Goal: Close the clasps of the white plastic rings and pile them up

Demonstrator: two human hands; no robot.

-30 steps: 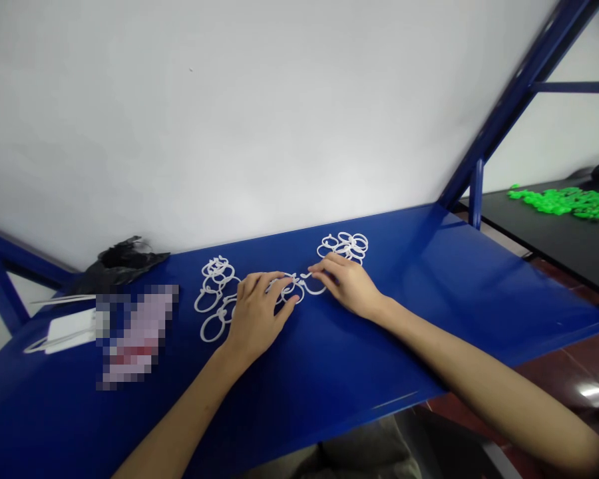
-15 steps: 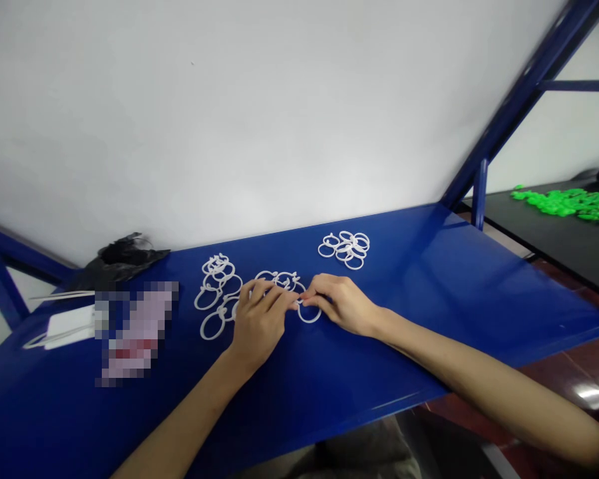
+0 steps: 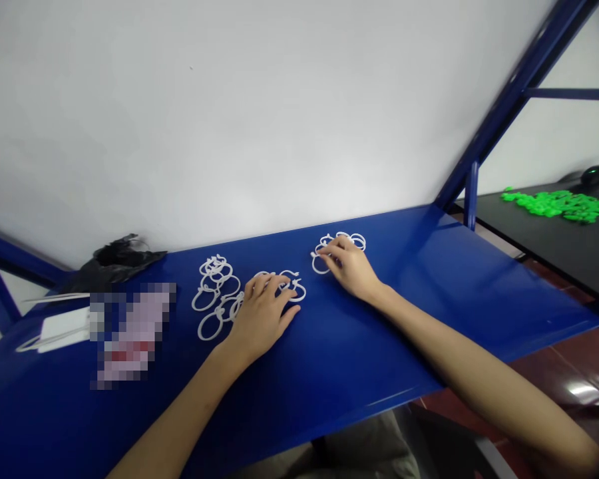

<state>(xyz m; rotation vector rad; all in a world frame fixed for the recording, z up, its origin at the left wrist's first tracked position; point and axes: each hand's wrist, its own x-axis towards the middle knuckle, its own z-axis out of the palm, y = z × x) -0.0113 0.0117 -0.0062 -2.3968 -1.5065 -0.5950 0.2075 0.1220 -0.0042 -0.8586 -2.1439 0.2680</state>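
Observation:
My right hand [image 3: 348,266] is over the right-hand group of white plastic rings [image 3: 358,241], thumb and fingers pinched on one white plastic ring [image 3: 320,266] with a small knob at its top. Part of that group is hidden behind the hand. My left hand [image 3: 263,313] rests on the blue tabletop with its fingers spread over the middle rings [image 3: 299,291], gripping nothing that I can see. Just left of it lies a larger cluster of the same rings [image 3: 211,326], some overlapping.
On the left of the blue table [image 3: 329,372] are a crumpled black plastic bag [image 3: 112,263], a white card-like item [image 3: 64,327] and a blurred pinkish packet [image 3: 137,329]. A white wall stands behind. Bright green pieces [image 3: 559,205] cover part of a dark table at the right.
My right hand has moved away to the right and back, carrying a ring from beside my left hand to the right-hand group. The left hand's fingers have loosened and spread.

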